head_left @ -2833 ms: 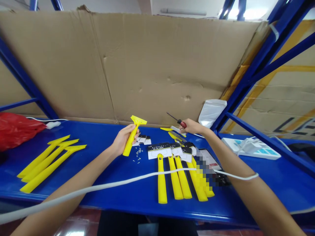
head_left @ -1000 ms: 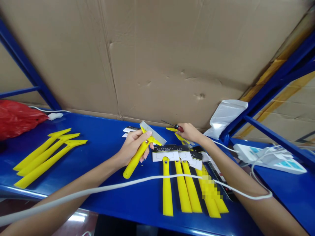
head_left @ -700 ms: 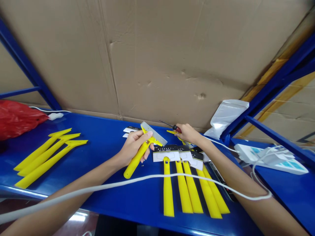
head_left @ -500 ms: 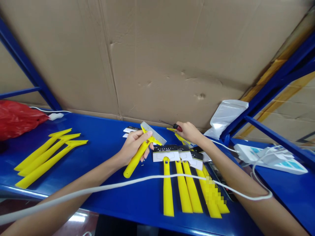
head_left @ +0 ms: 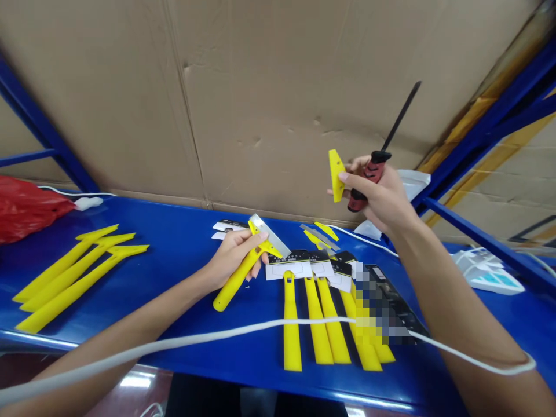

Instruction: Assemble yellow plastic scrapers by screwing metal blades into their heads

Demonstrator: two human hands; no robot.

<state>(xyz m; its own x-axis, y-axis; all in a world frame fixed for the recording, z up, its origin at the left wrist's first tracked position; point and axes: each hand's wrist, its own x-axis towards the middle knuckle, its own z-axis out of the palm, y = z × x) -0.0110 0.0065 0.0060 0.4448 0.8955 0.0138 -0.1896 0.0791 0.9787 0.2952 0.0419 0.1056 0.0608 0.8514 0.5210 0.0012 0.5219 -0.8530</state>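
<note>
The left hand (head_left: 237,255) is closed around a yellow scraper (head_left: 238,282), its thumb laid flat on the metal blade (head_left: 274,238) that crosses the head; the handle's butt points to seven o'clock and the head between one and two. Between two and three o'clock from it, the right hand (head_left: 386,194) is raised above the bench (head_left: 182,231), partly curled, with two things in its grasp: a yellow clip plate (head_left: 336,175) pinched upright by thumb and fingers, its small holes showing, and a red-and-black screwdriver (head_left: 371,179) lying across the palm, shaft toward one o'clock. The plate is well apart from the scraper. At three o'clock from the left hand, more yellow plates (head_left: 326,231) and grey metal strips (head_left: 319,236) lie near the back edge. At four o'clock, five yellow handles (head_left: 292,330) lie fanned out, with black-and-white cards (head_left: 289,267) at their twelve o'clock ends; a pixelated patch hides part of the rightmost ones. Other cards (head_left: 221,230) sit just beyond the left hand at eleven o'clock, and a tiny screw (head_left: 247,286) lies near it at five. Around nine o'clock, three yellow scraper bodies (head_left: 82,278) lie side by side, heads toward two o'clock. A white cable (head_left: 182,339) runs across the foreground.
</note>
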